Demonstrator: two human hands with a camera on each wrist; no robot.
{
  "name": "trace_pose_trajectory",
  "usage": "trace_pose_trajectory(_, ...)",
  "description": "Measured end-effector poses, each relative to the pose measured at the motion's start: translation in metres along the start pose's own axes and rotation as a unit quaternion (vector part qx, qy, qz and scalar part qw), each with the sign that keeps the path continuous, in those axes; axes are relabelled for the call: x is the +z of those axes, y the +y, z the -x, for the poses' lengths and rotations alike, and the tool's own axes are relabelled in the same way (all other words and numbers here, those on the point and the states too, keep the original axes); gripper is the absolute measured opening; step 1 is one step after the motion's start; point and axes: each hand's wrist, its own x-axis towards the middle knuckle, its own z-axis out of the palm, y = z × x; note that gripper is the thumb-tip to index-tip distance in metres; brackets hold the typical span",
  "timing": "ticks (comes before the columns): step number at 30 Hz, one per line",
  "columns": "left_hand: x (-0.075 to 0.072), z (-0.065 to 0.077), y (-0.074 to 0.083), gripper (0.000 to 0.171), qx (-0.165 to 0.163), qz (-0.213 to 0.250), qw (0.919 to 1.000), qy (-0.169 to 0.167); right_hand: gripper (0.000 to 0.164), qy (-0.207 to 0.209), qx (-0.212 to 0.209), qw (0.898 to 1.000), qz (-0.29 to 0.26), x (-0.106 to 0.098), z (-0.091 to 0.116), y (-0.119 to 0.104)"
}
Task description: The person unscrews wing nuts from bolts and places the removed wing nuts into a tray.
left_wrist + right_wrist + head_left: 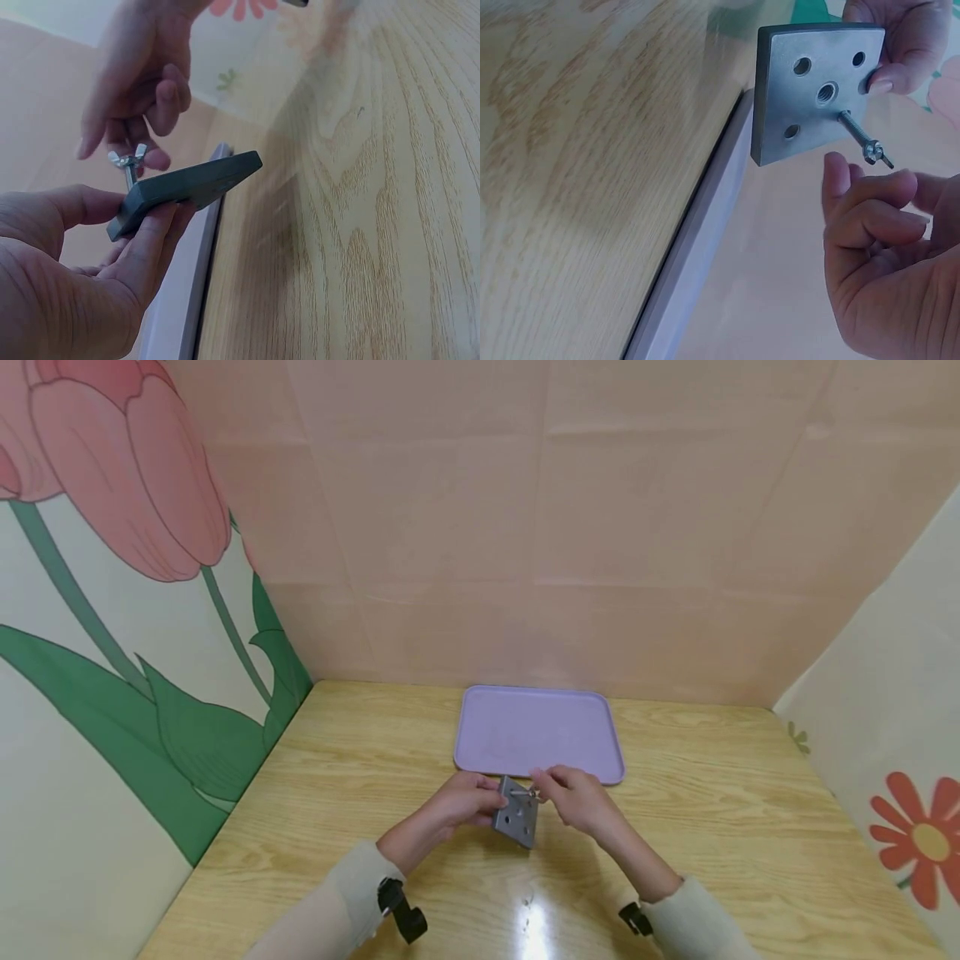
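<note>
My left hand (467,797) pinches a square grey metal plate (810,97) by one edge, tilted above the table. Several holes pierce the plate, with a larger threaded one in the middle. A wing screw (860,136) stands out from a hole near one corner, its silver wings (128,157) at the outer end. Close around those wings is my right hand (576,797), thumb and fingers apart and the fingers loosely bent. In the right wrist view a small gap shows between its fingertips (904,182) and the screw.
A lilac tray (536,731) lies just beyond the hands on the wood-grain table (360,743). Behind it rises a pinkish backdrop (540,527). Flower-patterned panels flank the table, tulips (142,468) on the left and a red flower (926,839) on the right.
</note>
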Motion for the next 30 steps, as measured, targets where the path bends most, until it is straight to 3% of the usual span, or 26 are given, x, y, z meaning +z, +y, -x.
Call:
trace_pose_trajectory(4, 0.0002, -0.0005, -0.0008, 0.029, 0.002, 0.000, 1.0000, 0.002, 0.052, -0.009, 0.030, 0.999, 0.019, -0.0005, 0.0002, -0.0003)
trace_pose_trajectory(14, -0.0003, -0.0008, -0.0012, 0.027, -0.003, -0.006, 1.0000, 0.002, 0.046, -0.033, 0.034, 0.998, 0.041, -0.0006, 0.0016, -0.0003)
trace_pose_trajectory(25, -0.0015, -0.0017, -0.0026, 0.027, -0.004, -0.009, 0.9999, 0.006, 0.022, -0.032, -0.030, 0.998, 0.041, -0.0035, 0.0015, 0.0004)
trace_pose_trajectory(30, -0.0012, -0.0016, -0.0017, 0.027, -0.006, -0.008, 0.9999, 0.006, 0.022, -0.030, -0.047, 0.998, 0.029, -0.0041, 0.0023, 0.0013)
